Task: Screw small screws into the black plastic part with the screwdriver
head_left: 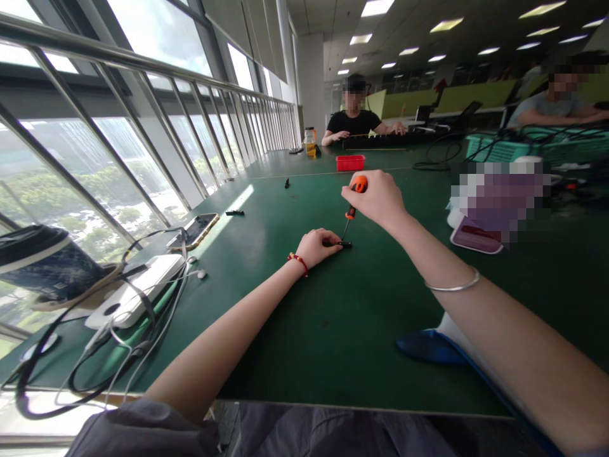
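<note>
My right hand (378,198) is closed around the orange handle of a small screwdriver (353,204), held nearly upright with its tip down. The tip rests on a small black part (343,244) lying on the green table (333,304). My left hand (316,246) lies on the table with its fingers pinched on that black part, holding it still. A red bead bracelet is on my left wrist and a thin silver bangle on my right forearm.
A red tray (350,162) stands farther back. Small black parts (235,212) lie to the left. A phone (195,230), a white device with cables (137,289) and a cap (47,263) sit at the left edge. A person in black sits at the far end, another at right.
</note>
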The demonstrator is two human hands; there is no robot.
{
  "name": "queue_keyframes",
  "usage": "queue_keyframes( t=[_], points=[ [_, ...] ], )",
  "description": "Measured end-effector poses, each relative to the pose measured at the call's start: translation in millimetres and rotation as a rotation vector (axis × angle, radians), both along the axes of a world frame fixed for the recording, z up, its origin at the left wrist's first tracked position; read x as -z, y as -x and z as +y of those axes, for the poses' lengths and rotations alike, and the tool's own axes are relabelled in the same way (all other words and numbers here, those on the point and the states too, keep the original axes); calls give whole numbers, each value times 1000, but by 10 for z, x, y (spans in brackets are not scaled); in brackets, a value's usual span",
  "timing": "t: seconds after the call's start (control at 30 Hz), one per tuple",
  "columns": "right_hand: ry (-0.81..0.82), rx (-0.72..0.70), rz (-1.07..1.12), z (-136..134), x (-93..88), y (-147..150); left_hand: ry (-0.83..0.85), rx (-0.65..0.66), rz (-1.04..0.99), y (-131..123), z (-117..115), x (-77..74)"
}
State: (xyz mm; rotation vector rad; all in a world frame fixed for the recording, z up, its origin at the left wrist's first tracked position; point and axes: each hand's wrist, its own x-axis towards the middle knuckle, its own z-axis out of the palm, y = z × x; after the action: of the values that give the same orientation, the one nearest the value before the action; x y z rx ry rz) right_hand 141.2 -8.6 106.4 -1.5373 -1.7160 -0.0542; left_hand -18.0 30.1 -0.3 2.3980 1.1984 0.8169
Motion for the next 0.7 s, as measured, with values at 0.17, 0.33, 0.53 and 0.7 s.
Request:
queue_keyframes(
  t=[0.17, 0.33, 0.53, 0.7],
  points=[
    [-27, 20, 8, 48, 38, -67, 3, -3, 16, -5, -12, -13],
    [-31, 23, 12, 60, 40, -90, 5, -3, 9, -10, -15, -14],
    [-47, 24, 16, 56, 32, -89, 14, -4, 2, -12, -23, -18],
    [-23, 37, 17, 79, 59, -93, 23, -9, 0, -15, -26, -21]
  ],
)
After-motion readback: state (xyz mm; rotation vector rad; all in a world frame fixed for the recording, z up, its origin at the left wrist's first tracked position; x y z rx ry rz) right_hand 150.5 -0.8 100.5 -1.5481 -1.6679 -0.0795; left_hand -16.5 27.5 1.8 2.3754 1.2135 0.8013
